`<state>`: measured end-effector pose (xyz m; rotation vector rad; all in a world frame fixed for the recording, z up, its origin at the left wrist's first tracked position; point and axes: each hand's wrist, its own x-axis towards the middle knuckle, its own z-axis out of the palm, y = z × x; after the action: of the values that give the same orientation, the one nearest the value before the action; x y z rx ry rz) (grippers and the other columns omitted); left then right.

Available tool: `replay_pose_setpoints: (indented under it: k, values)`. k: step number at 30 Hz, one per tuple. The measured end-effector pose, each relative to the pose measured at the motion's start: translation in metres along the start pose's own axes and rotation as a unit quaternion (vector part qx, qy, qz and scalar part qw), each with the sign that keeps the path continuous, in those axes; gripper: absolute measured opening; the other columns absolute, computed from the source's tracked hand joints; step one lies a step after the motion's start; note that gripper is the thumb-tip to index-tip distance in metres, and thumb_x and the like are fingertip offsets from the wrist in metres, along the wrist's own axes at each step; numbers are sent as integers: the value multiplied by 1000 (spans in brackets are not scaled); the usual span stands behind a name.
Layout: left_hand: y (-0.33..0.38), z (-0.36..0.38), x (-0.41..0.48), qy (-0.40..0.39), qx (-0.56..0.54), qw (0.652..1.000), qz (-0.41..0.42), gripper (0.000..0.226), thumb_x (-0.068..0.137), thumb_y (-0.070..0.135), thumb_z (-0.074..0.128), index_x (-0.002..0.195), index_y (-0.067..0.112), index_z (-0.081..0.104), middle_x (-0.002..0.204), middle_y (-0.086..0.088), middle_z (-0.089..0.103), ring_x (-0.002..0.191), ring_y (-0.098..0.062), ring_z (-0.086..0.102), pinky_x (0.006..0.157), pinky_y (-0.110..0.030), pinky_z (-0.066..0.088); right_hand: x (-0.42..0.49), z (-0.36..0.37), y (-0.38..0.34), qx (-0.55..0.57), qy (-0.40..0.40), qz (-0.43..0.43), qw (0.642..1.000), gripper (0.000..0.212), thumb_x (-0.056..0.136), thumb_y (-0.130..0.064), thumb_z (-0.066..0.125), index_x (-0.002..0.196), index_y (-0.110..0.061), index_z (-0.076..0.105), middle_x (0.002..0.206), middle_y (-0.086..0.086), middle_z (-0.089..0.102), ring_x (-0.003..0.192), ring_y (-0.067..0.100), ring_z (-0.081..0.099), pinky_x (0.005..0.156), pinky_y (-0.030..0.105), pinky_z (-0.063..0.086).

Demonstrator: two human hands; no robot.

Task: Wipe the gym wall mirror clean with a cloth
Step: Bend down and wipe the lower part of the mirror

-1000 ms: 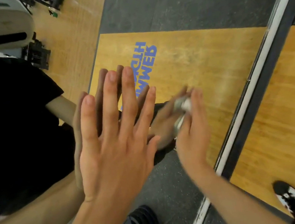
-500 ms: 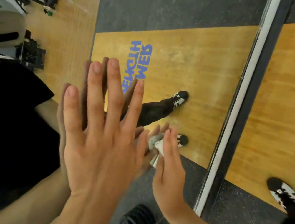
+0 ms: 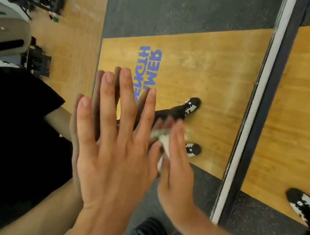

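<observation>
mid-wipe: right grip (image 3: 174, 167), fingers straight, pressed cloth (image 3: 162, 138) to mirror (image 3: 213, 66); left grip (image 3: 112, 161) lay flat, released; faint streaks seemingly left to do

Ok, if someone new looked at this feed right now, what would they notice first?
The left hand, fingers spread flat on the mirror at centre, meets its own reflection. Just right of it, the right hand presses a pale cloth against the glass. Above them, blue reversed lettering shows on the reflected wooden floor.
</observation>
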<state>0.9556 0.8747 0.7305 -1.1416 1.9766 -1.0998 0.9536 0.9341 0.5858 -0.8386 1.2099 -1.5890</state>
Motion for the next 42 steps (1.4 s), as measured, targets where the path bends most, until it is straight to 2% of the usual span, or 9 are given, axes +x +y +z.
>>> replay_pose_setpoints:
  k: [3, 8, 11, 15, 19, 26, 32, 37, 42]
  values:
    - [2, 0, 1, 3, -2, 1000, 2, 75, 108, 56, 35, 169, 16, 19, 174, -25, 4, 160, -44, 1, 128, -58, -11, -9, -9, 21, -43, -27, 9, 999, 54, 113, -22, 26, 166, -24, 13, 173, 1, 15, 159, 30, 17, 124, 49, 30]
    - [-1, -4, 1, -15, 9, 1000, 7, 83, 103, 52, 43, 170, 15, 9, 173, -26, -9, 158, -44, -10, 125, -58, -19, 133, -23, 12, -38, 77, 18, 996, 53, 107, 2, 37, 159, -4, 31, 168, 15, 28, 158, 26, 18, 127, 24, 20]
    - [-2, -6, 2, -20, 11, 1000, 9, 84, 103, 52, 42, 170, 16, 8, 172, -26, -13, 157, -43, -17, 123, -57, -23, 188, -31, 8, -25, 125, 22, 992, 55, 105, -1, 35, 159, -8, 34, 167, 10, 34, 156, 22, 28, 125, 35, 29]
    - [0, -3, 0, -13, 9, 1000, 1, 82, 104, 50, 44, 170, 15, 9, 173, -26, -8, 158, -44, -12, 125, -57, -21, 101, -13, 12, -15, 98, 24, 995, 53, 109, 1, 36, 159, -13, 32, 170, 10, 26, 158, 21, 23, 127, 34, 25]
    - [0, -2, 1, -15, 13, 1000, 5, 77, 106, 53, 37, 170, 18, 13, 174, -25, -6, 158, -43, -10, 126, -57, -19, -5, -17, 47, -61, 13, 17, 998, 55, 110, -4, 37, 162, -15, 27, 170, 5, 27, 157, 29, 26, 121, 55, 35]
    - [1, -2, 1, -7, 14, 1000, 2, 84, 102, 54, 44, 170, 17, 12, 174, -26, -6, 158, -44, -9, 126, -58, -19, 168, -40, 50, -110, 134, 64, 983, 52, 107, -5, 39, 158, -14, 40, 166, 4, 35, 153, 15, 30, 120, 10, 20]
    - [1, 1, -1, -1, 18, 1000, -4, 84, 102, 53, 46, 170, 16, 13, 174, -26, -6, 160, -44, -7, 127, -58, -16, 126, -31, 43, -85, 123, 38, 988, 53, 108, -3, 42, 160, -15, 37, 168, 2, 32, 153, 6, 28, 118, 9, 23]
    - [1, -1, 1, -16, 27, 999, 6, 79, 106, 55, 37, 170, 18, 11, 174, -25, -7, 161, -42, -16, 127, -59, -16, -20, -15, 47, -74, 30, 76, 994, 62, 108, 0, 42, 163, -25, 29, 170, -5, 26, 157, 22, 25, 123, 35, 32]
    - [1, -2, 1, -19, 20, 1000, -4, 82, 103, 56, 41, 170, 19, 11, 174, -25, -8, 159, -40, -23, 126, -58, -19, 86, -42, 59, -101, 59, 79, 990, 60, 105, 4, 48, 159, -19, 38, 168, 4, 31, 156, 18, 24, 124, 16, 22]
